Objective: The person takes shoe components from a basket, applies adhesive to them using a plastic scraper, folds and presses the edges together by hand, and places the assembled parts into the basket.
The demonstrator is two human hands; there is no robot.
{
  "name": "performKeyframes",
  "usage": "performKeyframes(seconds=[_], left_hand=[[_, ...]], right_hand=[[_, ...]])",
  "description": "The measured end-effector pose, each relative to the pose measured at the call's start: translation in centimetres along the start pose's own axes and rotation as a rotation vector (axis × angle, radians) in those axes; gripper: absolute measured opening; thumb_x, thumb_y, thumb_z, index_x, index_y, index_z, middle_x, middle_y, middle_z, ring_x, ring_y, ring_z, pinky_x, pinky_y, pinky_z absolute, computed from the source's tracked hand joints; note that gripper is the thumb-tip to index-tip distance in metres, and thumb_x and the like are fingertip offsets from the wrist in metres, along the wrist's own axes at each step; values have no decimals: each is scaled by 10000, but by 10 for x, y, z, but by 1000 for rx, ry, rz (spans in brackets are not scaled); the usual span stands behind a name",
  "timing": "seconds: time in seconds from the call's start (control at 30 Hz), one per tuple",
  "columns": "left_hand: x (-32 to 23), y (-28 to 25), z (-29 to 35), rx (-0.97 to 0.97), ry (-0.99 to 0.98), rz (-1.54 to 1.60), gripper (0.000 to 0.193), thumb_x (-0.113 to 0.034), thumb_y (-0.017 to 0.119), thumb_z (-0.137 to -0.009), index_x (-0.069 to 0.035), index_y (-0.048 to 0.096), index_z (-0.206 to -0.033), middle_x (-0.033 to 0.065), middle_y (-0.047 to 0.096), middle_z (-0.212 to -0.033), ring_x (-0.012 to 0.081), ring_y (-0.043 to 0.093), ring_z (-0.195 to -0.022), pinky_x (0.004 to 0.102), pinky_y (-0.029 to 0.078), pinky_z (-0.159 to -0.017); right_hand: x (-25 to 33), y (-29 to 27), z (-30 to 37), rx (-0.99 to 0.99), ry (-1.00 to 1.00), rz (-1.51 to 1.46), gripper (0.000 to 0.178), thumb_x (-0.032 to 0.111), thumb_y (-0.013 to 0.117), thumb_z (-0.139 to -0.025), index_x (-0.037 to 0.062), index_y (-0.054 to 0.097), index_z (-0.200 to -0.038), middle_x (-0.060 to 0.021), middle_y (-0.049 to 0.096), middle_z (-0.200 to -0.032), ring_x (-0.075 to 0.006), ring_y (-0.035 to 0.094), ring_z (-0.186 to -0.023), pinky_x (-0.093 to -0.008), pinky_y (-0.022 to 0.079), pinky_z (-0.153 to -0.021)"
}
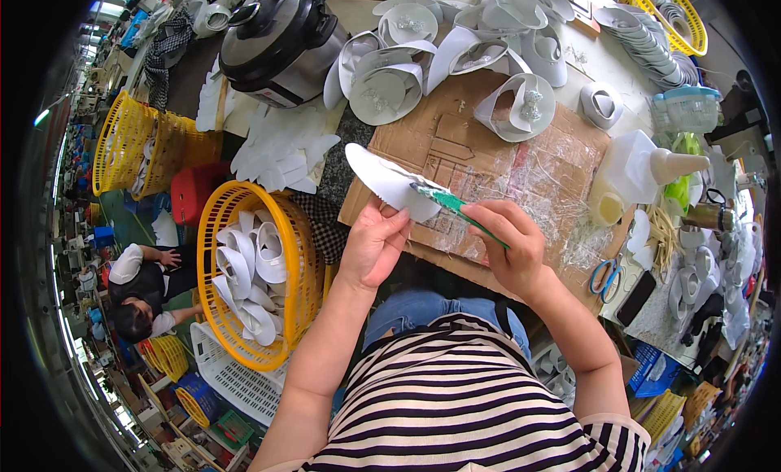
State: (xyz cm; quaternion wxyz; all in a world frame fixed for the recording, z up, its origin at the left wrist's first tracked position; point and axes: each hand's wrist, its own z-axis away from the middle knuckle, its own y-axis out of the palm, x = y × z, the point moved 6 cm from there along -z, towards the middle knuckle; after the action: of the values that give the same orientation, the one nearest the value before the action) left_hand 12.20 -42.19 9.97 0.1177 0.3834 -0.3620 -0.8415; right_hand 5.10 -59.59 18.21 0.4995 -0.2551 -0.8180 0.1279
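Over the cardboard's left edge: the left hand [373, 240] is pinching a white piece [378, 172] by its lower rim, thumb against fingers — perhaps so that most of its face is lying free.
Green brush [443, 198]: the right hand [514, 242] is pinching its handle between thumb and forefinger, the other fingers curling in; its far end is lying against the white piece, though I'm not making out the bristles. That slanting grip is probably giving the wrist some room.
Cardboard [569, 150]: it is lying beneath both hands and bearing clear, shiny smears — I'm guessing it is sparing the tabletop [582, 69] the mess.
Cone-topped bottle [622, 175]: it is sitting at the right, seemingly for easy reach, its cone pointing outward.
Blue-handled scissors [604, 281]: they are lying nearer the person, just beside a dark phone [635, 299].
Cupped white pieces [386, 93]: they are crowding the far side, some holding clear, crinkled stuff, likely leaving the middle for working.
Yellow basket [213, 309]: it is standing by the left arm, gathering more white shapes.
Cooker [277, 53]: it is standing farther off, beyond flat white cutouts [281, 150].
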Motion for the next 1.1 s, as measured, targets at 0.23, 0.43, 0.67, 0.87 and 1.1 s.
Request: performKeyframes(seconds=[0.23, 0.43, 0.67, 0.87, 1.1], left_hand=[[-6, 2, -9, -2, 8, -11, 466, -4, 478, -930, -98, 344, -1366, 65, 510, -1304, 229, 526, -1185, 435, 420, -1022], [2, 3, -15, 10, -3, 77, 392, -35, 467, -945, -86, 385, -1326, 86, 544, -1266, 228, 546, -1170, 425, 459, -988], [22, 23, -29, 93, -91, 187, 396, -13, 446, -938, -75, 409, -1327, 111, 554, -1254, 259, 547, -1170, 459, 452, -1010], [34, 36, -40, 202, -167, 231, 377, -12, 418, -947, -39, 413, -1323, 168, 521, -1300, 300, 534, -1189, 484, 458, -1007], [55, 55, -49, 218, -282, 256, 372, -41, 414, -946, -70, 444, -1315, 168, 521, -1300, 315, 523, -1194, 491, 486, -964]], right_hand=[[3, 12, 5, -40, -113, 102, 297, -24, 650, -772, -2, 647, -1068, -177, 632, -1006, -300, 631, -822, -338, 514, -690], [7, 1, 25, -135, -47, 7, 305, -73, 627, -772, -8, 643, -1069, -177, 641, -943, -276, 634, -762, -328, 521, -658], [3, -26, 40, -267, -52, 21, 304, -125, 570, -760, -27, 648, -1036, -165, 644, -884, -268, 637, -756, -317, 515, -647], [-18, -71, 67, -393, 270, -66, 207, -69, 588, -818, 9, 659, -997, -140, 655, -888, -249, 627, -735, -294, 500, -661], [-119, -188, 182, -861, 725, 314, 135, 102, 578, -930, -6, 637, -987, -45, 582, -793, -102, 531, -681, -239, 438, -607]])
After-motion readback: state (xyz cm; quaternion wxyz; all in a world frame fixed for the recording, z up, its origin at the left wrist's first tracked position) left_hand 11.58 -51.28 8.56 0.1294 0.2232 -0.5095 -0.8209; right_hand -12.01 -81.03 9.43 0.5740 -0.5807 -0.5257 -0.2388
